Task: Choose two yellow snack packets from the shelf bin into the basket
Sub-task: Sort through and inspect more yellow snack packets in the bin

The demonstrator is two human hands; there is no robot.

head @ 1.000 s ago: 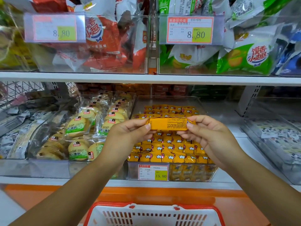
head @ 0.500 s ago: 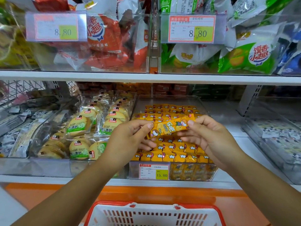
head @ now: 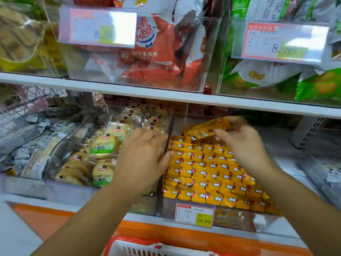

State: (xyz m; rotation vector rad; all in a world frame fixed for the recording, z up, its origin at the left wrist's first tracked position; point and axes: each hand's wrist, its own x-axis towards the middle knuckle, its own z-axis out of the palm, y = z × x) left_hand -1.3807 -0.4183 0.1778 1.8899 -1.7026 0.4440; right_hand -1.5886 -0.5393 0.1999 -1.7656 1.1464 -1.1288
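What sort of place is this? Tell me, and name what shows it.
Most likely a shop's snack aisle: a printed price tag reading 15.80 on a clear shelf bin of yellow snack packets, and a red shopping basket below.

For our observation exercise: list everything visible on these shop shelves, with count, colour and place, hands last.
yellow snack packets: many, yellow, lower-shelf bin
held packet: one, yellow, above that bin
basket: one, red and white, bottom edge
round cakes: many, pale yellow, bin further left
red bags: several, red, upper shelf
green bags: several, green, upper shelf, right
price tags: three, white with yellow, bin fronts
left hand: one, empty, at bin's left edge
right hand: one, grips held packet
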